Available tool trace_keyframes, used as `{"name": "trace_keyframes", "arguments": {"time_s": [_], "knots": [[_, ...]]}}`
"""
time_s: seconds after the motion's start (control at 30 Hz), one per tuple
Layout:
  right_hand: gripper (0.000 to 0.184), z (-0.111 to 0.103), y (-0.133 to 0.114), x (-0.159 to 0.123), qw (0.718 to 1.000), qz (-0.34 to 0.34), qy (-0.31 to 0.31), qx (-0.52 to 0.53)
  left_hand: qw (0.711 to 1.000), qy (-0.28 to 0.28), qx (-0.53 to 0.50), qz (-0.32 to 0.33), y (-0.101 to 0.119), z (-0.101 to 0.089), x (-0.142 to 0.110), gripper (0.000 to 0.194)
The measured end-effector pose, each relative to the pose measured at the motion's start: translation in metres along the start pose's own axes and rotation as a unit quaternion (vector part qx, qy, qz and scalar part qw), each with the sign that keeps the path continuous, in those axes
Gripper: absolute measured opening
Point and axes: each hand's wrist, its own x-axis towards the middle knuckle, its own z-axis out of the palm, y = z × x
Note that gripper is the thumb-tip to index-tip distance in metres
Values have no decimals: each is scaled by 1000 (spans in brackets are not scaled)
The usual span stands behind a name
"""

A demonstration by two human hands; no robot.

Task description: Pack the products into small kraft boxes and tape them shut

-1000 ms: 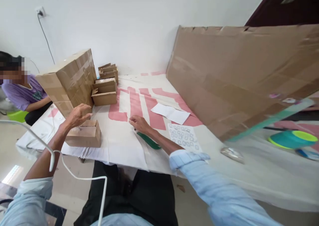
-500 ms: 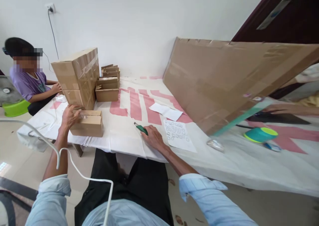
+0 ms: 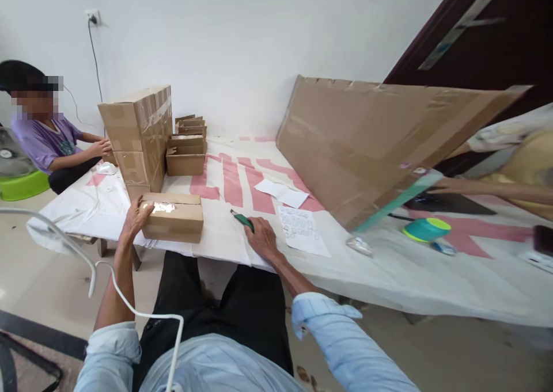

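Note:
A small cardboard box lies near the front edge of the table, with a shiny strip of clear tape on its top. My left hand grips its left end, the thumb reaching over the top. To the right of the box, my right hand is closed around a green utility knife. The knife's tip points up and left, apart from the box; whether a blade is out is too small to tell. A printed sheet lies just right of my right hand, and a folded white paper is behind it.
Taped boxes are stacked at the left, with open cardboard boxes beside them. A big cardboard panel leans at the right; a teal tape roll lies past it. A co-worker sits at the left; another person's arm shows at the right.
My right hand has picked up the green utility knife from the table. My left hand has come down onto the small box, which has slid right. The view has shifted.

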Motion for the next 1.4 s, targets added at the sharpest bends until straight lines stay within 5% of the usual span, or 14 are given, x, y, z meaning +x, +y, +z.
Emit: {"name": "trace_keyframes", "arguments": {"time_s": [0.27, 0.7, 1.0, 1.4], "knots": [[26, -1, 0, -1, 1000, 1, 1, 4, 975, -179, -122, 51, -16, 12, -18, 138], [28, -4, 8, -11, 1000, -4, 9, 1, 943, -266, -189, 64, -38, 52, -54, 139], [17, -8, 13, -17, 1000, -1, -10, -18, 964, -174, -170, 111, -24, 76, -78, 129], [14, -17, 2, -14, 998, 44, 7, 39, 970, -107, -143, 165, -2, 86, -90, 106]]}}
